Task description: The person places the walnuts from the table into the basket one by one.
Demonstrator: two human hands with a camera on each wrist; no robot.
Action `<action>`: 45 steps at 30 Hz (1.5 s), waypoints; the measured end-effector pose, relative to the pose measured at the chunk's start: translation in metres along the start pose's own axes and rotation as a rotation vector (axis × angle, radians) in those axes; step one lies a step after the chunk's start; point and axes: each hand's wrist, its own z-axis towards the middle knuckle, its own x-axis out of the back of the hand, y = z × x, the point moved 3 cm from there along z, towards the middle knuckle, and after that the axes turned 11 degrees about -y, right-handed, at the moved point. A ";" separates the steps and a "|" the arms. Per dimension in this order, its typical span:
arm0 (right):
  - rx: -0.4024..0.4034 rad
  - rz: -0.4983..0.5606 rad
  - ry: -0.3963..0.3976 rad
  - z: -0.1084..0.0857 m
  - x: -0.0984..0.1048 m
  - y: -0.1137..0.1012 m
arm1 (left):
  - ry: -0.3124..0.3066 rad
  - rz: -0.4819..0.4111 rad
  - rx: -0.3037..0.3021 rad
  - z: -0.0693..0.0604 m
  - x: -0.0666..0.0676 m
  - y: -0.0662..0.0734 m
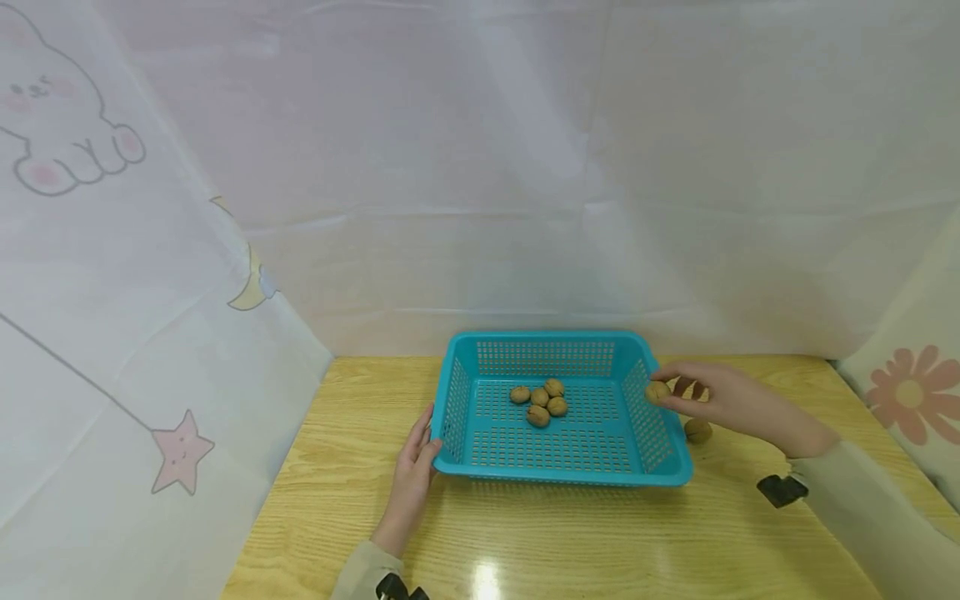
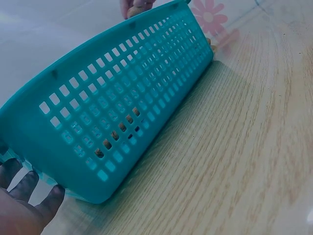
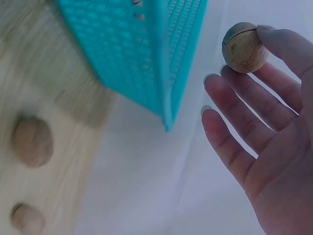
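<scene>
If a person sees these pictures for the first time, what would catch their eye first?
Probably the bright turquoise basket on the wooden table, with five walnuts grouped inside. Next, the right hand, pinching another walnut near the basket's right rim; the left hand holds the opposite end.

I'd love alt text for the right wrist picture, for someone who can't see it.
A right hand pinches a walnut near a turquoise perforated basket. Two more walnuts lie on a wood-grain table.
</scene>
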 end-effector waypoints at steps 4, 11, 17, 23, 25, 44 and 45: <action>0.016 0.012 -0.007 0.016 -0.001 -0.007 | -0.002 -0.007 -0.001 0.001 0.000 -0.001; 0.078 0.033 -0.033 0.046 -0.002 -0.021 | -0.011 -0.011 -0.003 0.001 0.001 -0.001; 0.123 0.038 -0.081 0.073 -0.010 -0.028 | -0.011 -0.008 0.002 0.001 0.001 -0.001; 0.136 0.057 -0.116 0.099 -0.021 -0.034 | -0.011 -0.012 0.004 0.002 0.002 -0.002; 0.148 0.058 -0.128 0.107 -0.025 -0.037 | -0.011 -0.012 0.008 0.002 0.002 -0.002; 0.134 0.053 -0.228 0.167 -0.067 -0.034 | -0.015 0.001 0.005 0.002 0.002 -0.002; 0.124 0.046 -0.226 0.171 -0.069 -0.032 | -0.015 0.003 0.004 0.002 0.002 -0.002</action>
